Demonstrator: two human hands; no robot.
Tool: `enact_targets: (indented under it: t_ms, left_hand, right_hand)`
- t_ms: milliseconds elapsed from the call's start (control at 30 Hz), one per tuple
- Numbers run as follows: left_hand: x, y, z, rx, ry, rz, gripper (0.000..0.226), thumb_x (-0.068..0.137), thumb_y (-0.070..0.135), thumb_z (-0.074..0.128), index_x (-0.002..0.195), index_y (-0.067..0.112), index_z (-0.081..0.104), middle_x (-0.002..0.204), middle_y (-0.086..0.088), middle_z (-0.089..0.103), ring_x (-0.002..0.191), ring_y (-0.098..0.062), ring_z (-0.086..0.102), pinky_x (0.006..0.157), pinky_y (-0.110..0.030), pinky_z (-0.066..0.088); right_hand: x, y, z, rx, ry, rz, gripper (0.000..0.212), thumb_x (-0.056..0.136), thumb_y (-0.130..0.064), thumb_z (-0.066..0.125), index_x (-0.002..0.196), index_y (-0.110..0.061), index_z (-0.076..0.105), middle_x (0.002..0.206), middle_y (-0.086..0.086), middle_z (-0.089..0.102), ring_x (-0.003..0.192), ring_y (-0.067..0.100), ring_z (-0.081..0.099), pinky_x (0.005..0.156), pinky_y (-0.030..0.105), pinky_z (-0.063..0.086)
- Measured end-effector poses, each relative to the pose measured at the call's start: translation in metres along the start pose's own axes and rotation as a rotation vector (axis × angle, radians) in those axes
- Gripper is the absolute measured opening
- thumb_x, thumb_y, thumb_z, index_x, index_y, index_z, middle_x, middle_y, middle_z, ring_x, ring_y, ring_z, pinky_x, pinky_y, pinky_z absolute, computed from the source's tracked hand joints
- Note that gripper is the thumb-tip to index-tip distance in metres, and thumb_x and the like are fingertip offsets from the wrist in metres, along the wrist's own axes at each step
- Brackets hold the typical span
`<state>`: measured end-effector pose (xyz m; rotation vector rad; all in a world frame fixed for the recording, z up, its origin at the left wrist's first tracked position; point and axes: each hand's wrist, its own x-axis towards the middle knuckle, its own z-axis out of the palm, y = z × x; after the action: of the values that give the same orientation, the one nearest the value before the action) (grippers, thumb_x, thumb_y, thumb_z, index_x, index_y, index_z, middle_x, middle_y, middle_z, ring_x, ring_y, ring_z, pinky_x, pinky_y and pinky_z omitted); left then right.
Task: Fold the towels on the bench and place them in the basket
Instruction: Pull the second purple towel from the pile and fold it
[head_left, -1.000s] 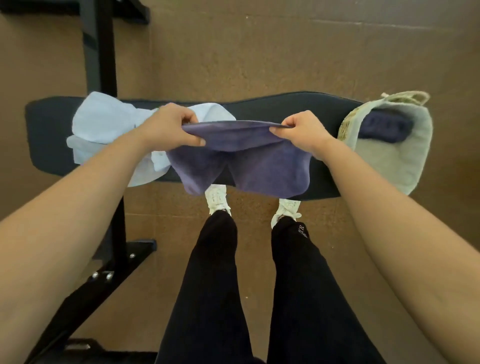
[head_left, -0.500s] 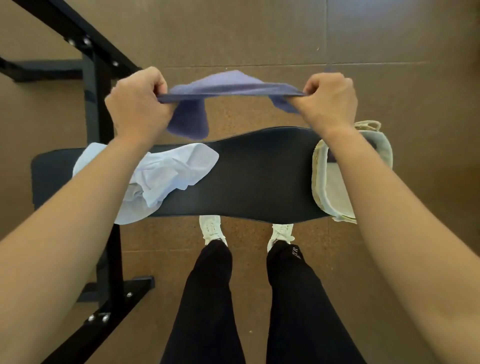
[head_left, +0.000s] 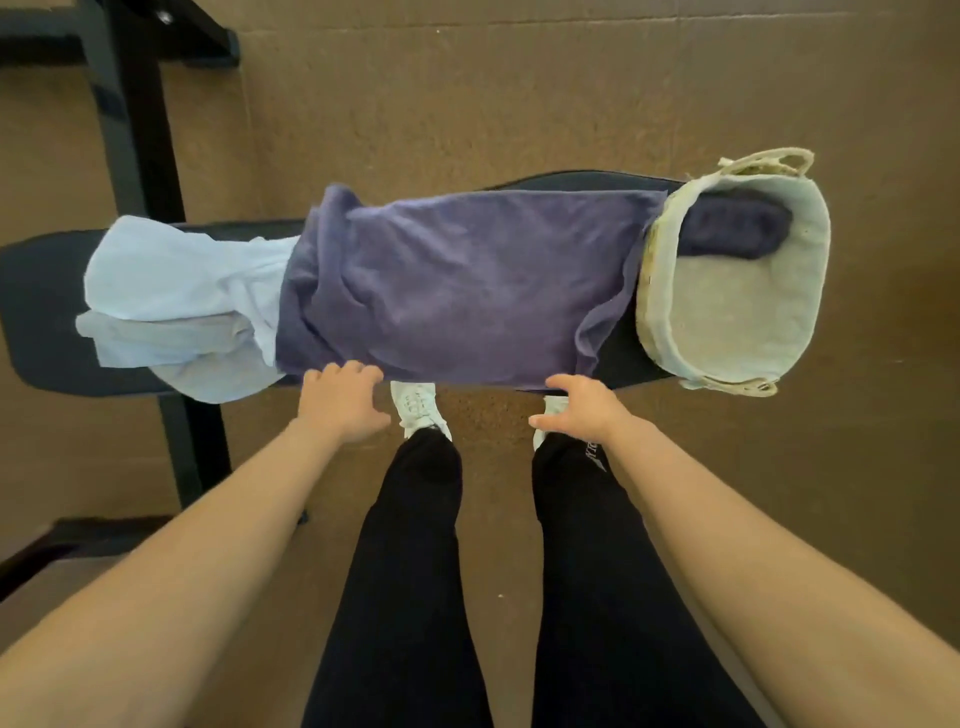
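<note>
A purple towel (head_left: 457, 280) lies spread flat across the middle of the black bench (head_left: 36, 317), partly covering a crumpled pale blue towel (head_left: 176, 291) at the left. The cloth-lined basket (head_left: 737, 332) stands on the bench's right end with a dark folded towel (head_left: 732, 228) inside at the back. My left hand (head_left: 340, 400) is at the purple towel's near left edge, fingertips touching it. My right hand (head_left: 584, 408) is at the near right edge. Both hands have their fingers apart and hold nothing.
A black metal frame (head_left: 140, 156) stands behind and left of the bench, with a foot bar (head_left: 52, 540) near my left arm. My legs and white shoes (head_left: 415, 408) stand just in front of the bench on the brown floor.
The purple towel, held up stretched between both hands, has been laid down flat on the bench. Both hands have let go and dropped to its near edge.
</note>
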<state>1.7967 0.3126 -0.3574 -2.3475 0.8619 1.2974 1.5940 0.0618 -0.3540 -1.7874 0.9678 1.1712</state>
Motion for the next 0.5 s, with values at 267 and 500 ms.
enact_targets:
  t_ms: [267, 500]
  left_hand:
    - [0.026, 0.028, 0.019, -0.150, 0.236, 0.143, 0.053, 0.090, 0.032, 0.071, 0.141, 0.023, 0.057, 0.154, -0.004, 0.047, 0.138, -0.030, 0.042, 0.109, -0.048, 0.037]
    - [0.080, 0.071, 0.008, 0.014, 0.032, 0.340, 0.086, 0.097, 0.045, 0.064, 0.163, 0.045, 0.010, 0.172, 0.006, -0.018, 0.157, -0.041, -0.011, 0.122, -0.065, 0.021]
  right_hand:
    - [0.045, -0.001, 0.014, -0.058, 0.360, -0.164, 0.051, 0.096, -0.030, 0.069, 0.143, -0.023, 0.051, 0.142, 0.003, 0.052, 0.129, 0.024, 0.053, 0.101, 0.040, 0.053]
    - [0.075, 0.006, -0.006, -0.490, 0.466, -0.144, 0.054, 0.094, -0.034, 0.063, 0.144, -0.025, 0.047, 0.152, 0.006, 0.037, 0.130, 0.036, 0.037, 0.103, 0.046, 0.040]
